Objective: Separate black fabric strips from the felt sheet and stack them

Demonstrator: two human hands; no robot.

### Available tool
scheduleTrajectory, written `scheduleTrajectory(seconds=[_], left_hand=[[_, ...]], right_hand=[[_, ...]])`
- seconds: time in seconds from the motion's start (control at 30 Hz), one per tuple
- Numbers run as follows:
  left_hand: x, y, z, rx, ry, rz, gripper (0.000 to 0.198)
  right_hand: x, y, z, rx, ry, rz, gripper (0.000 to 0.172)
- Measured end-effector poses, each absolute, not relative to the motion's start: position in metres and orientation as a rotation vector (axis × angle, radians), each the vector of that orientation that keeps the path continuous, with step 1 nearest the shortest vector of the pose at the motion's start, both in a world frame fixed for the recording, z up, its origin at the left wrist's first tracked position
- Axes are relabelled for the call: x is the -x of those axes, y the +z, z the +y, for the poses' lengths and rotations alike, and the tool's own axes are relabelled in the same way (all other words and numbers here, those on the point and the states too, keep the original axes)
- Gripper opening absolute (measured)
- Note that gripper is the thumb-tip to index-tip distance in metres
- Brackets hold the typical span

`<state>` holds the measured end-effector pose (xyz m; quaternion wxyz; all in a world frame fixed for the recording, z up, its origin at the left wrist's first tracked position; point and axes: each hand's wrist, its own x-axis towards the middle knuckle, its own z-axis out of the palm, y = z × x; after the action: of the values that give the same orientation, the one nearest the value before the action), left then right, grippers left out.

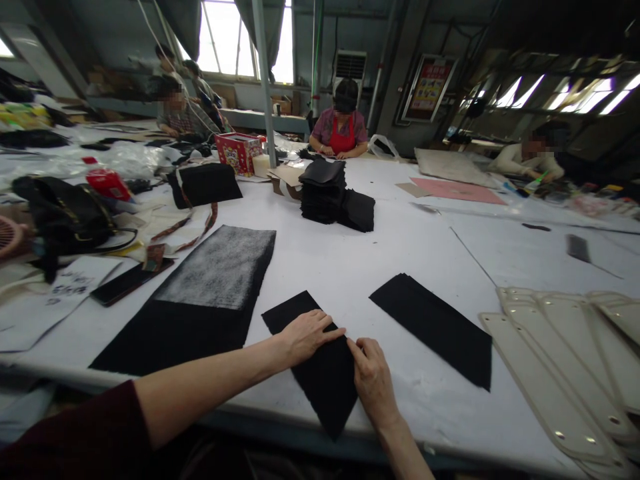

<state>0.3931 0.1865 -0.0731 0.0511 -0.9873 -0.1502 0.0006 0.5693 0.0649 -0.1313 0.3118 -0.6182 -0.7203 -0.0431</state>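
A folded-looking piece of black fabric (325,380) lies slantwise on the table before me, its near corner close to the table's front edge. Across its upper part rests my left hand (310,333), palm down with the fingers stretched out flat. My right hand (371,373) is at the fabric's right edge, fingers curled and closed on that edge near the left fingertips. To the right lies a thin stack of black fabric strips (435,330). On the left is a larger stack of black fabric (175,333), with a grey, fuzzy-faced piece (215,267) over its far half.
Beige panels with metal eyelets (550,373) fan out at right. Farther back stand piled black pieces (323,190). At left are a phone (130,283), a paper with writing (65,293) and a black bag (70,213). A co-worker in a red apron (343,133) sits opposite; others work farther off.
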Motion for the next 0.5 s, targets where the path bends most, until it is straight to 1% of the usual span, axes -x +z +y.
scheduleTrajectory(seconds=[0.23,0.4,0.5], left_hand=[[-0.401,-0.072,0.177,3.032,-0.025,-0.387,0.043],[-0.404,-0.071,0.169,3.023,0.008,-0.424,0.049],[-0.407,-0.069,0.165,2.999,0.008,-0.411,0.046]], right_hand=[[-0.575,-0.130,0.056,1.634,-0.115,-1.912,0.034],[-0.579,-0.127,0.051,1.642,-0.099,-1.929,0.034],[-0.581,-0.126,0.048,1.664,-0.101,-1.940,0.033]])
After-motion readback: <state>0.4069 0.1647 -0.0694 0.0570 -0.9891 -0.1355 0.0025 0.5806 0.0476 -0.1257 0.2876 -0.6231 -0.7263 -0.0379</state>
